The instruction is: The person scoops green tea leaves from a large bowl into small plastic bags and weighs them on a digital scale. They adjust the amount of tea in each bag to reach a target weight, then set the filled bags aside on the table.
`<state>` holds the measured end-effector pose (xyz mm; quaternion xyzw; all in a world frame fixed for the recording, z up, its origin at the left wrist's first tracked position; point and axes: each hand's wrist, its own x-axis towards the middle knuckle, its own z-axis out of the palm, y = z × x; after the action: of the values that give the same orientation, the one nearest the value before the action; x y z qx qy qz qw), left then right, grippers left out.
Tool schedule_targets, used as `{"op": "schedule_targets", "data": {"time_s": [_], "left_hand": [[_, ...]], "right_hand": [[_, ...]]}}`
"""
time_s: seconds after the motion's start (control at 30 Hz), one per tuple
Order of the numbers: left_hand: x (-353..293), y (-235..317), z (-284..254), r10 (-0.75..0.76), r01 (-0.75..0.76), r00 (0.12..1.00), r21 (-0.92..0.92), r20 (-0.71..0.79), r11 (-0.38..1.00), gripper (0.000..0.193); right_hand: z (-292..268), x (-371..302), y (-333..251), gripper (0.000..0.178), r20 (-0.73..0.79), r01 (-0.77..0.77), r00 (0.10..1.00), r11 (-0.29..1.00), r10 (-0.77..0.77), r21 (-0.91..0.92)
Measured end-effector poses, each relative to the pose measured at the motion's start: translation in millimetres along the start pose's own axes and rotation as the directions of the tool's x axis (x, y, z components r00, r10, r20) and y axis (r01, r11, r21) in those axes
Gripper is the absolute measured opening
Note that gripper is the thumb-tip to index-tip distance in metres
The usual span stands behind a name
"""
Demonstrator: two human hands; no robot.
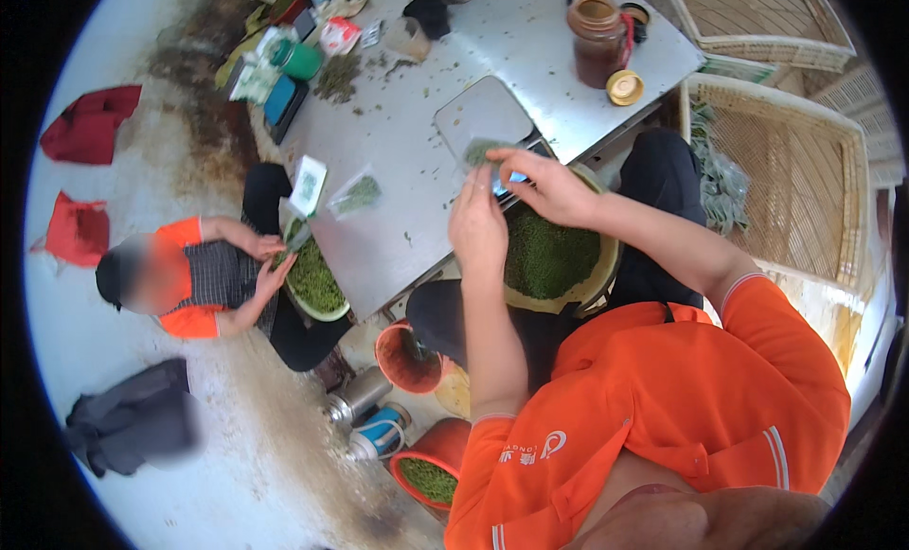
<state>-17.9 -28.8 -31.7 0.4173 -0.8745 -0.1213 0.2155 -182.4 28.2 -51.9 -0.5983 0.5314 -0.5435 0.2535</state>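
A small clear plastic bag (483, 152) with green herb bits in it is held over the near edge of the flat weighing scale (485, 113). My left hand (477, 223) grips the bag from its near side, fingers pressed together. From the right, my right hand (552, 186) pinches the bag's edge between thumb and fingers. Beneath my hands, a wide tub (606, 266) holds a heap of chopped green herb (549, 257). On the metal table (379, 252), a second filled clear bag (358, 194) lies to the left of the scale.
Across at left, a co-worker (218, 266) holds a bag over a green-filled bowl (320, 285). A brown jar (597, 44) stands at the table's far right, beside a gold lid (625, 87). Right of me is a woven crate (786, 171). Red buckets (409, 358) and a flask (360, 396) stand at lower left.
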Motion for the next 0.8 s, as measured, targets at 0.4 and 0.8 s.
{"op": "schedule_targets", "data": {"time_s": [0.4,0.8], "left_hand": [[5.6,41.4,-33.8,0.095,-0.161,0.959,0.240,0.266,0.957,0.033],[-38.4,59.3,-45.2,0.055,-0.098,0.974,-0.192,-0.220,0.976,0.013]], "right_hand": [[19.2,-2.1,26.3,0.036,-0.160,0.053,0.975,0.865,-0.153,-0.499],[-80.0,-41.7,5.6,0.003,-0.313,0.102,0.909,0.874,-0.276,-0.476]]}}
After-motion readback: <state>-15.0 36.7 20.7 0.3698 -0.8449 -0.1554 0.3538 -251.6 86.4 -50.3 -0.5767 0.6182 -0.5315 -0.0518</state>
